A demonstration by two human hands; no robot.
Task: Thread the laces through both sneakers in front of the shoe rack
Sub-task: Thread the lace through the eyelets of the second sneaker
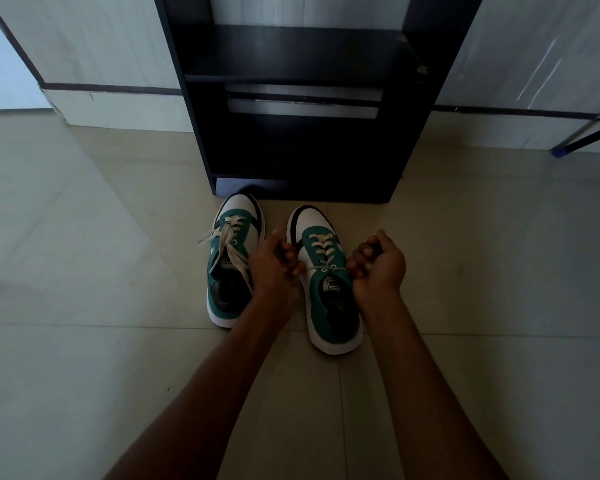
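Observation:
Two green, white and black sneakers stand side by side on the floor, toes toward the shoe rack [305,157]. The right sneaker [326,282] has its white lace [321,245] crossed through several eyelet rows. My left hand [274,265] and my right hand [378,265] each grip one end of that lace, stretched taut sideways across the tongue. The left sneaker [231,261] has a lace [227,242] only through its front eyelets, with loose ends trailing over its side and opening.
The black shoe rack stands against a pale wall with a dark skirting stripe. A dark metal leg with a blue foot [561,151] slants in at the far right. Pale floor tiles [101,358] spread all around the shoes.

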